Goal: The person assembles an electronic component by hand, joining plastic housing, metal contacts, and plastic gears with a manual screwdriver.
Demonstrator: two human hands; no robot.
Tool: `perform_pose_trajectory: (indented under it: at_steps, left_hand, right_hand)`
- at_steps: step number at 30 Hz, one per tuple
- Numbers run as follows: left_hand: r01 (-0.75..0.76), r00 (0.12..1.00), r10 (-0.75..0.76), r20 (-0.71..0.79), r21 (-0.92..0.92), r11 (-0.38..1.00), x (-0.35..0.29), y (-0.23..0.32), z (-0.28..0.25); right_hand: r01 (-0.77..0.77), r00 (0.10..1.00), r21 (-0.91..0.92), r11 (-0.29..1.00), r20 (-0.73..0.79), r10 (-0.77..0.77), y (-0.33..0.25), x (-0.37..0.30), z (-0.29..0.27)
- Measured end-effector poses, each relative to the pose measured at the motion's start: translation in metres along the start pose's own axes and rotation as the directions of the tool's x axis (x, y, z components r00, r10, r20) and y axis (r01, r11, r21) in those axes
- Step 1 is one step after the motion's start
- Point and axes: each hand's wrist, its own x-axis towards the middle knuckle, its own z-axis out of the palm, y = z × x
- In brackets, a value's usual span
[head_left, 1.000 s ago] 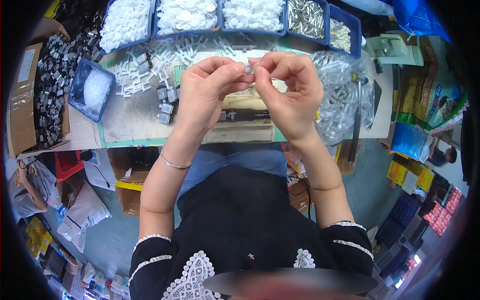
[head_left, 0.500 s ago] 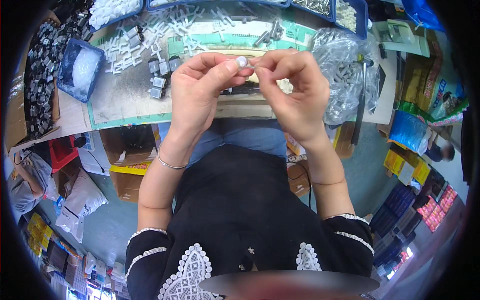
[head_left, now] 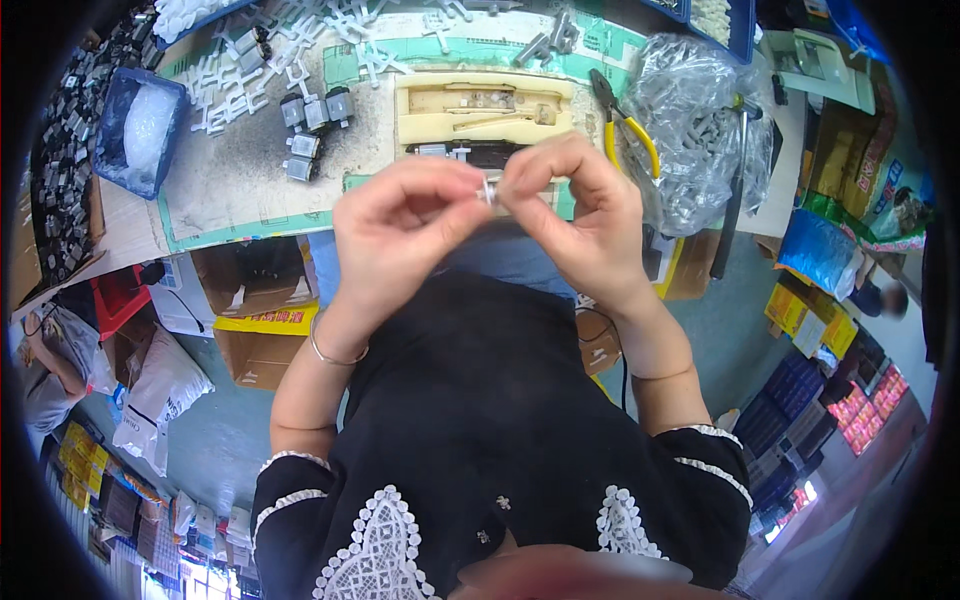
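Blue bin (head_left: 140,130): at the far left of the bench, holding white parts; well apart from the hands.
Motors (head_left: 312,130): small grey blocks loose on the scorched mat (head_left: 235,175), near the bench edge; a knock could send them to the floor.
Left hand (head_left: 395,235): raised above the lap, thumb and forefinger pinched on one end of the part.
Part (head_left: 489,190): a tiny silvery piece held between both hands, off the bench; too small to tell its kind. If either pinch slackens, I judge it would drop into the lap or onto the floor among the boxes.
Right hand (head_left: 580,215): fingertips closed on the part's other end; uneven pressing could skew or bend it.
Pliers (head_left: 625,125): yellow-handled, lying just behind the right hand.
Bag (head_left: 700,130): clear, full of grey parts, at the right of the bench.
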Motion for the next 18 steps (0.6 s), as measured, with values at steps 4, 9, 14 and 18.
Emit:
perform_pose_trajectory:
  at_steps: [4,9,14,18]
  left_hand:
    - [-0.593,0.802,0.360,0.477,0.564,0.575,-0.011,0.004,-0.014]
    - [-0.788,0.611,0.392,0.688,0.577,0.215,-0.014,-0.003,-0.023]
    - [-0.742,0.627,0.434,0.647,0.665,0.080,-0.007,-0.014,-0.017]
    - [-0.607,0.747,0.385,0.541,0.792,0.065,-0.007,-0.020,-0.010]
  right_hand:
    - [-0.002,0.980,-0.017,1.000,0.196,0.005,0.006,-0.013,-0.010]
    - [0.186,0.973,-0.414,0.891,0.202,-0.109,-0.001,-0.017,-0.003]
    - [0.361,0.929,-0.647,0.671,0.190,-0.317,0.022,-0.002,0.002]
    - [0.443,0.875,-0.712,0.545,0.211,-0.435,0.049,0.009,0.004]
